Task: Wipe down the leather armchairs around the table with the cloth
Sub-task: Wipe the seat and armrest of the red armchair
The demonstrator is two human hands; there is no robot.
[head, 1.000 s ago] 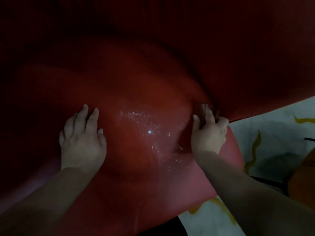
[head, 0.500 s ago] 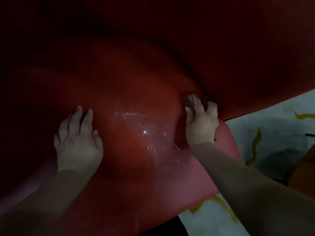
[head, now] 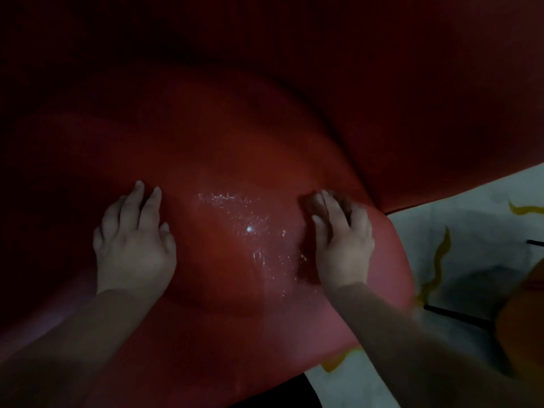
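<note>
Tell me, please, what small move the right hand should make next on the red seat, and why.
Probably slide the right hand, pressing a dark cloth that barely shows under its fingers, leftward over the glistening wet patch on the red leather armchair seat. The left hand rests flat, bracing.

Dim lounge-like room: red leather armchair (head: 235,142), pale yellow-veined floor (head: 471,231).

Both hands, left hand (head: 134,248) and right hand (head: 343,242), press flat on the wet red armchair seat (head: 235,160).
</note>
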